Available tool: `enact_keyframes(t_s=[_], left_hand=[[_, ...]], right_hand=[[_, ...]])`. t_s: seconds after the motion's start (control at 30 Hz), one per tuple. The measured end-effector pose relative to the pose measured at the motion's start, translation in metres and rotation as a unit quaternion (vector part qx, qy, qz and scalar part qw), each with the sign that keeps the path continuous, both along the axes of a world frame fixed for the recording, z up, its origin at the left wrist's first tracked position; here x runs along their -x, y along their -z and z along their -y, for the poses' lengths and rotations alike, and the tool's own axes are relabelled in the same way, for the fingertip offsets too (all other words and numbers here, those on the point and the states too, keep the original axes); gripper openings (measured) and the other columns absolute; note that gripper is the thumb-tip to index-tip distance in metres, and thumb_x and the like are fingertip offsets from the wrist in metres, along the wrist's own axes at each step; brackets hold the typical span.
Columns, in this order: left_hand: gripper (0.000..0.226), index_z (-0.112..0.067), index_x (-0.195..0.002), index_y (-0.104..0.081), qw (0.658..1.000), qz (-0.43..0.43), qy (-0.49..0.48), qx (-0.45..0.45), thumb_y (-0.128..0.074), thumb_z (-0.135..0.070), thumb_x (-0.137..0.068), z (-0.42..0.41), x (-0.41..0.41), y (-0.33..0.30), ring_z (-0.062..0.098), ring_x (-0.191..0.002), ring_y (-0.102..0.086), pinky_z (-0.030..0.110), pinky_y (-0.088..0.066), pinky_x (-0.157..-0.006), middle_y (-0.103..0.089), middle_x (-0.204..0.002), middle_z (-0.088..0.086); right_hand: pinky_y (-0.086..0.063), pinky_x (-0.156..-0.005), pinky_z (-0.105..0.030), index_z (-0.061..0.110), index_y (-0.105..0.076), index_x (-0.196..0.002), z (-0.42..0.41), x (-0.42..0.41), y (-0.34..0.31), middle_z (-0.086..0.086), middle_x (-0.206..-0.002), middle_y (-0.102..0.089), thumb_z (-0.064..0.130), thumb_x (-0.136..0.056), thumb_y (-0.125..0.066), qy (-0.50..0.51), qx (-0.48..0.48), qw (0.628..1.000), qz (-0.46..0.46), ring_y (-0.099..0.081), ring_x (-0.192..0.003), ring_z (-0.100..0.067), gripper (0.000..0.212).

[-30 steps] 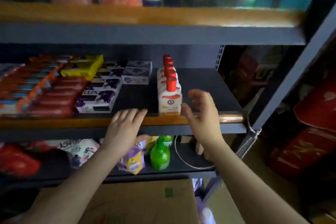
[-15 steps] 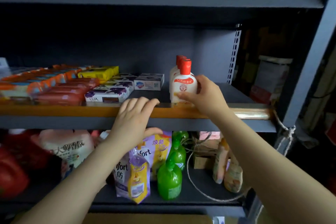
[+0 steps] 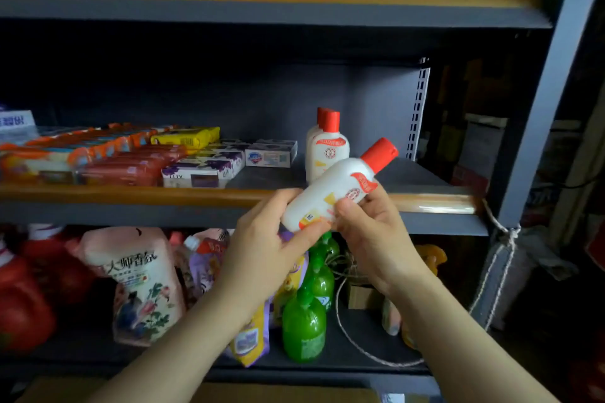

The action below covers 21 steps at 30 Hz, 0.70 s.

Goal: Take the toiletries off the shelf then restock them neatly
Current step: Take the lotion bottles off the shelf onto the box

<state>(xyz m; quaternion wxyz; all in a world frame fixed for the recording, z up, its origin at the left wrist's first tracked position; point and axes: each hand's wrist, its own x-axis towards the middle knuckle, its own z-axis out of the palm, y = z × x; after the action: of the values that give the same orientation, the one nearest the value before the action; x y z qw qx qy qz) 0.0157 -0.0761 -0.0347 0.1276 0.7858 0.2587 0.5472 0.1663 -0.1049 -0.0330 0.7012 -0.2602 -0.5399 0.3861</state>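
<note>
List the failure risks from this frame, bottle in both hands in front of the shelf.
1. The white plastic bottle with the red cap is tilted and pinched near its base by the left hand and the right hand; it could slip during a handover.
2. The remaining row of white red-capped bottles stands upright just behind; a careless return reach might topple them.
3. The green bottles directly below could be knocked over if it drops.

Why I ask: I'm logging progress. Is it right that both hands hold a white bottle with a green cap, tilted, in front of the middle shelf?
Not quite: the cap is red, not green. The head view shows the left hand and right hand holding the white bottle, tilted, in front of the middle shelf.
</note>
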Motion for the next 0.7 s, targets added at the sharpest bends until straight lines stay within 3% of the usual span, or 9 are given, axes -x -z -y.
enact_keyframes(t_s=[0.1,0.2,0.27,0.33,0.4,0.47,0.57,0.6,0.7], left_hand=[[0.031,-0.031,-0.103,-0.06,1.0,-0.013,-0.013,0.004,-0.073,-0.035,-0.075,-0.006,0.003,0.007,-0.007,-0.083,-0.055,0.007,-0.042,-0.068,-0.057,-0.088,-0.025],[0.024,-0.036,-0.096,-0.058,0.98,0.032,0.071,0.185,-0.071,-0.036,-0.076,-0.006,0.006,0.01,-0.003,-0.072,-0.061,0.013,-0.047,-0.061,-0.068,-0.08,-0.018],[0.026,-0.021,-0.096,-0.062,0.903,0.118,0.173,0.376,-0.067,-0.034,-0.074,-0.003,0.002,0.01,0.006,-0.066,-0.063,0.018,-0.045,-0.057,-0.071,-0.074,-0.008],[0.028,-0.011,-0.087,-0.064,0.782,0.189,0.255,0.537,-0.056,-0.033,-0.073,-0.001,-0.002,0.012,0.013,-0.053,-0.059,0.022,-0.042,-0.05,-0.067,-0.065,0.002],[0.035,-0.006,-0.083,-0.068,0.674,0.2,0.323,0.633,-0.051,-0.036,-0.076,0.004,-0.003,0.015,0.012,-0.044,-0.053,0.02,-0.041,-0.043,-0.061,-0.062,0.007],[0.043,-0.001,-0.085,-0.073,0.617,0.176,0.386,0.662,-0.054,-0.039,-0.079,0.004,-0.002,0.024,0.01,-0.041,-0.049,0.02,-0.042,-0.042,-0.057,-0.064,0.008],[0.052,0.001,-0.098,-0.071,0.614,0.116,0.449,0.639,-0.08,-0.038,-0.065,0.006,-0.001,0.04,0.013,-0.05,-0.056,0.021,-0.048,-0.051,-0.063,-0.072,0.009],[0.055,-0.003,-0.101,-0.071,0.627,0.098,0.455,0.624,-0.079,-0.043,-0.063,0.007,-0.001,0.044,0.015,-0.058,-0.061,0.022,-0.049,-0.056,-0.067,-0.079,0.01],[0.06,-0.018,-0.104,-0.072,0.649,0.089,0.442,0.612,-0.053,-0.062,-0.068,0.011,-0.002,0.055,0.02,-0.073,-0.066,0.025,-0.047,-0.062,-0.07,-0.095,0.013]], right_hand=[[-0.053,-0.074,-0.029,0.014,-0.059,-0.107,0.005,0.002,0.011,-0.007,-0.092,-0.069,0.027,-0.07,-0.078,-0.008,0.02,1.0,-0.017,-0.066,-0.086,-0.02,0.044],[-0.048,-0.065,-0.016,0.013,-0.058,-0.11,0.013,0.003,0.008,0.004,-0.089,-0.069,0.023,-0.087,-0.053,0.046,0.037,0.997,0.044,-0.064,-0.08,-0.005,0.026],[-0.044,-0.063,-0.01,0.019,-0.061,-0.107,0.017,0.003,0.003,0.013,-0.086,-0.068,0.021,-0.094,-0.042,0.089,0.033,0.992,0.087,-0.06,-0.077,0.004,0.023],[-0.043,-0.059,-0.008,0.019,-0.063,-0.104,0.019,0.002,-0.002,0.014,-0.08,-0.067,0.018,-0.097,-0.039,0.111,0.04,0.989,0.084,-0.058,-0.069,0.005,0.025],[-0.041,-0.053,-0.01,0.016,-0.063,-0.099,0.02,0.001,-0.004,0.007,-0.077,-0.064,0.019,-0.097,-0.041,0.112,0.056,0.99,0.067,-0.055,-0.061,0.001,0.022],[-0.039,-0.049,-0.012,0.014,-0.062,-0.095,0.023,-0.002,-0.007,0.002,-0.077,-0.061,0.019,-0.094,-0.047,0.097,0.066,0.991,0.062,-0.051,-0.058,-0.002,0.016],[-0.038,-0.046,-0.012,0.007,-0.061,-0.093,0.026,-0.007,-0.009,-0.002,-0.079,-0.064,0.019,-0.086,-0.056,0.068,0.095,0.99,0.08,-0.049,-0.052,-0.001,0.015],[-0.04,-0.047,-0.012,0.004,-0.061,-0.095,0.027,-0.008,-0.008,-0.003,-0.078,-0.065,0.019,-0.086,-0.058,0.067,0.109,0.988,0.085,-0.051,-0.052,-0.001,0.017],[-0.043,-0.054,-0.018,-0.006,-0.058,-0.102,0.025,-0.009,0.002,-0.007,-0.076,-0.06,0.023,-0.084,-0.064,0.111,0.164,0.973,0.117,-0.053,-0.059,-0.009,0.035]])
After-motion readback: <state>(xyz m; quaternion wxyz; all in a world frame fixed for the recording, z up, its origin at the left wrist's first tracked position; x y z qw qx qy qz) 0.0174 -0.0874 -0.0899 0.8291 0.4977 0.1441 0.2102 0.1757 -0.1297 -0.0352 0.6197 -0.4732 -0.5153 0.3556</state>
